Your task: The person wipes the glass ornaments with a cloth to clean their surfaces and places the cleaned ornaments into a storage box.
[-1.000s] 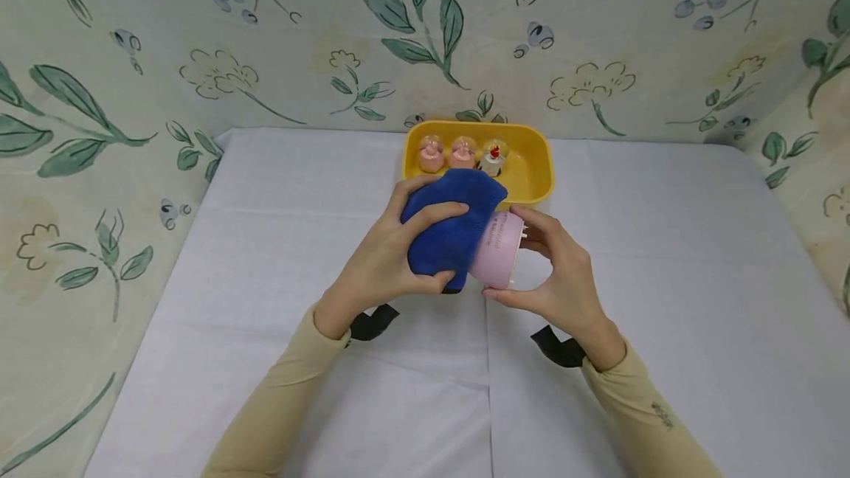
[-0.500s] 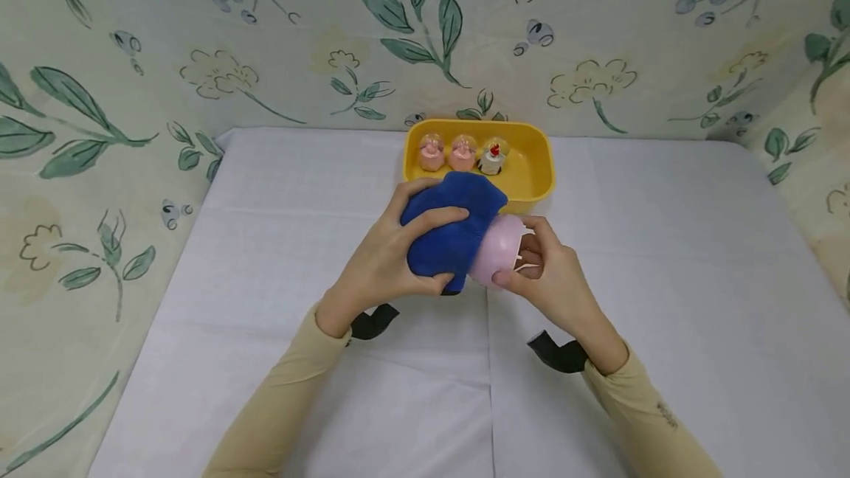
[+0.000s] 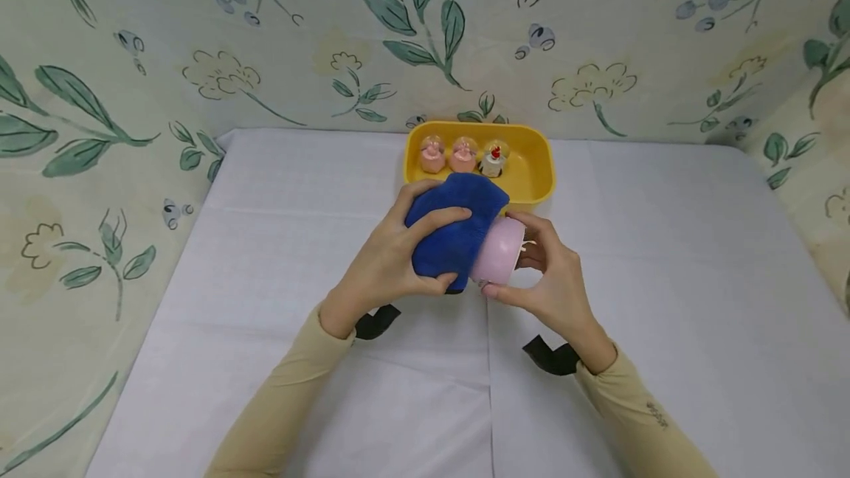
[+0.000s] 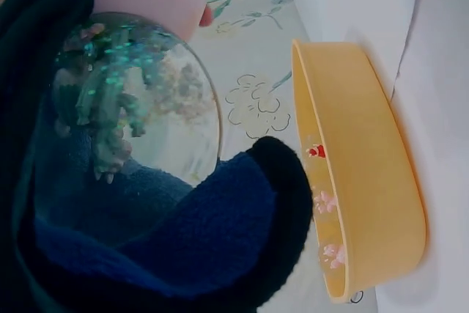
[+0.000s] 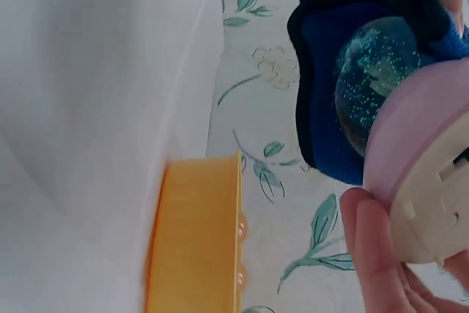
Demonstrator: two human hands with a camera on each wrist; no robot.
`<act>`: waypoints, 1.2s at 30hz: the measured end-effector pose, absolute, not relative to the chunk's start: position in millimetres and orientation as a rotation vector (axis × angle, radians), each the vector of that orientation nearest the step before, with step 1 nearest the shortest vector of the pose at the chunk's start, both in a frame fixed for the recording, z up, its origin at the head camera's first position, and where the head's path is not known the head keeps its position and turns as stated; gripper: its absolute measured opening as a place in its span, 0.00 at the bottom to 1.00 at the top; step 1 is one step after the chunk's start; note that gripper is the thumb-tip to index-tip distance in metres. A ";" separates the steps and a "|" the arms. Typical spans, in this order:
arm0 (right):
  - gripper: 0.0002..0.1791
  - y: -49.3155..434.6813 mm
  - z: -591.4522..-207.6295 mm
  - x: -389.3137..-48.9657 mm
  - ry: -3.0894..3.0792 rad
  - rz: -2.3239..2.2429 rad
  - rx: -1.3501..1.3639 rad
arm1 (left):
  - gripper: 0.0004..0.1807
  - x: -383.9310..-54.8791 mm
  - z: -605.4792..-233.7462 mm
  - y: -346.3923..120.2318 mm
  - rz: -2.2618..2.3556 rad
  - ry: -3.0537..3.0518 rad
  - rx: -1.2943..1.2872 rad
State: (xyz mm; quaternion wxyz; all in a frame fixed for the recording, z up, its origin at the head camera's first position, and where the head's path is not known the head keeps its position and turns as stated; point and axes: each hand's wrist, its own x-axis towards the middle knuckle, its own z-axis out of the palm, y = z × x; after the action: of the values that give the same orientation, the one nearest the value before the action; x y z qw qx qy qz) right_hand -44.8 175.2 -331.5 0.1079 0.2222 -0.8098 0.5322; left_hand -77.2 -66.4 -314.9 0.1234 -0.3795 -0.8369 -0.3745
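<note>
A snow globe is held up over the table, its pink base [image 3: 498, 251] tilted toward the right. My right hand [image 3: 561, 279] grips this base between thumb and fingers; its cream underside [image 5: 432, 210] shows in the right wrist view. Around the glass dome [image 4: 157, 93], my left hand [image 3: 385, 257] holds a blue cloth [image 3: 441, 238] with a black edge. In the head view the cloth hides the dome. Both wrist views show glitter inside the glass, and the left wrist view shows a greenish figure there.
Just beyond the hands stands a yellow tray [image 3: 541, 175] at the table's back edge. Two small pink globes [image 3: 432, 156] and a white one with a red top [image 3: 493, 159] sit in its left part. White cloth [image 3: 279, 190] covers the table; a floral curtain hangs behind.
The pink base has turned, so the printing seen on it a second ago is out of view. My right fingers have shifted around it; the left hand with the cloth has barely moved.
</note>
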 end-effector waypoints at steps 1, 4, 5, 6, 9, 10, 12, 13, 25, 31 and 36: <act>0.43 174.0 -332.0 -43.8 -2.399 1.672 0.573 | 0.39 -77.3 -315.3 -65.6 -1.069 -2.440 -1.108; 0.27 171.1 -331.3 -42.3 -2.431 1.979 0.332 | 0.39 -77.2 -316.8 -63.6 -1.009 -2.436 -1.118; 0.25 170.9 -330.6 -42.2 -2.441 2.053 0.274 | 0.39 -77.1 -317.3 -63.2 -1.002 -2.433 -1.121; 0.24 170.9 -329.9 -42.3 -2.466 2.094 0.235 | 0.39 -76.8 -317.8 -62.9 -0.999 -2.432 -1.122; 0.30 173.8 -327.7 -42.4 -2.568 2.080 0.255 | 0.39 -76.1 -319.2 -63.5 -1.025 -2.440 -1.116; 0.33 175.3 -326.8 -42.2 -2.604 2.045 0.298 | 0.39 -75.9 -319.1 -64.1 -1.043 -2.443 -1.112; 0.39 178.4 -325.1 -41.9 -2.679 1.931 0.420 | 0.39 -76.0 -318.4 -65.8 -1.100 -2.443 -1.102; 0.42 179.8 -324.3 -41.8 -2.702 1.856 0.496 | 0.39 -76.1 -317.7 -66.9 -1.130 -2.440 -1.098; 0.51 180.6 -325.4 -46.5 -2.360 1.290 0.842 | 0.39 -77.3 -315.1 -68.9 -1.209 -2.403 -1.106; 0.33 175.7 -327.9 -42.2 -2.412 1.765 0.483 | 0.39 -76.5 -316.7 -66.3 -1.097 -2.383 -1.133; 0.24 174.4 -323.6 -43.4 -2.448 2.160 0.222 | 0.38 -77.6 -318.4 -63.9 -1.082 -2.336 -1.163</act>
State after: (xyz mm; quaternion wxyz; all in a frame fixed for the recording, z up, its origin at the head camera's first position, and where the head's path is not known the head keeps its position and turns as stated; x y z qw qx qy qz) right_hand -43.4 174.4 -323.6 -0.0655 0.0677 -0.7464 0.6587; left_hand -77.6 -63.9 -318.4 0.1578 -0.4067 -0.8165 -0.3782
